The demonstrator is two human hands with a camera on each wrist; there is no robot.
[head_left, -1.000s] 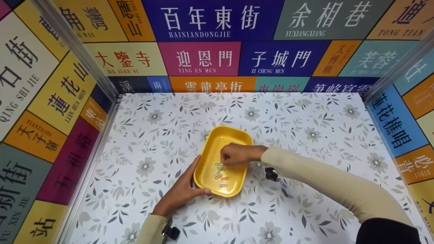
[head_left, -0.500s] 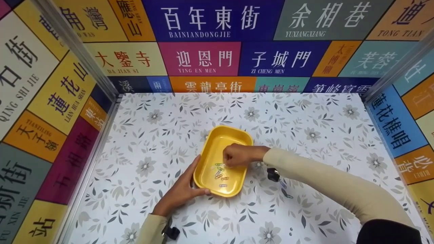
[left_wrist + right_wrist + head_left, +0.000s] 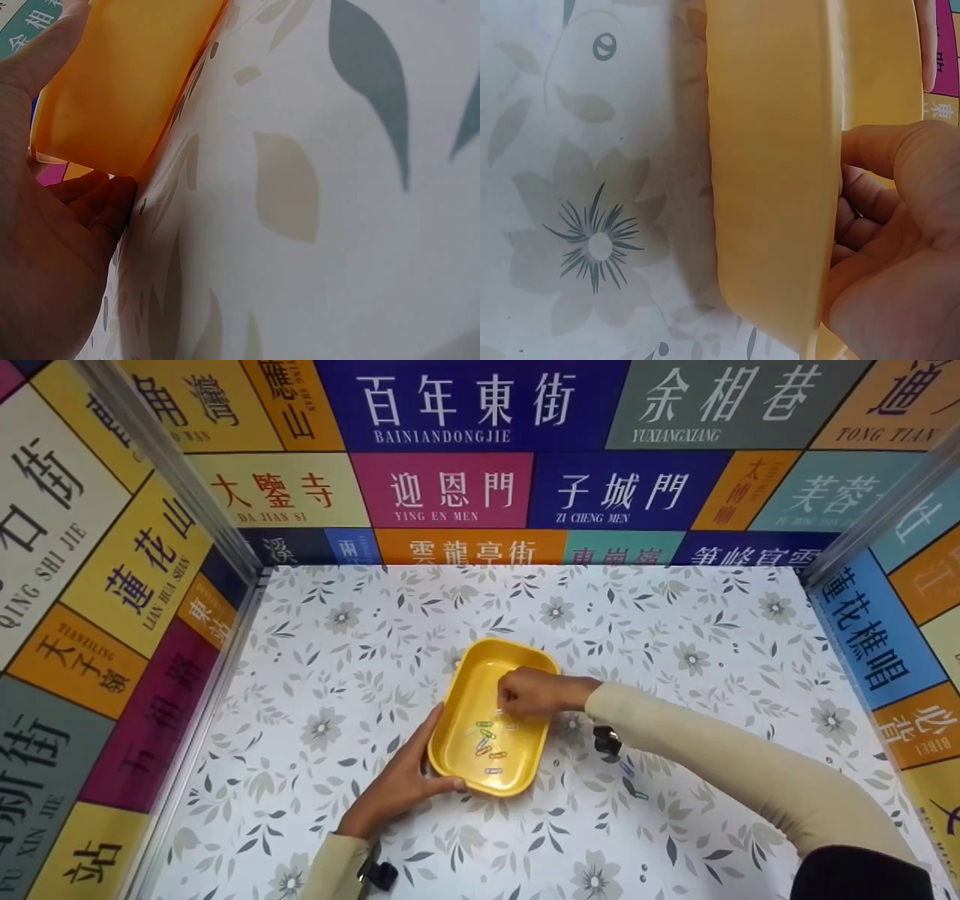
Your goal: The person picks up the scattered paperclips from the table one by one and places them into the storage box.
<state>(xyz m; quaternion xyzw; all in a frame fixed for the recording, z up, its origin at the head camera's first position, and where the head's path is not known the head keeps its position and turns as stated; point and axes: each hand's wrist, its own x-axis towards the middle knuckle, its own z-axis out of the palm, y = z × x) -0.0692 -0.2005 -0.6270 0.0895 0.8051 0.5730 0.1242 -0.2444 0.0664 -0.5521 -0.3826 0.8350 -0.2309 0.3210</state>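
Note:
A yellow tray lies mid-table with several coloured paper clips in its near half. My left hand holds the tray's near left corner, thumb on the rim and fingers along its side. The left wrist view shows that palm against the tray's outer wall. My right hand hovers over the tray's right side with its fingers curled. No clip shows between them. The right wrist view has the curled right hand just past the tray's rim.
Two loose paper clips lie on the flowered tabletop to the right of the tray, under my right forearm. Walls of coloured signs close in the table at the back and on both sides.
My right hand has lifted a little and drawn back up and to the right, away from the clips in the tray. The left hand and the tray have stayed still.

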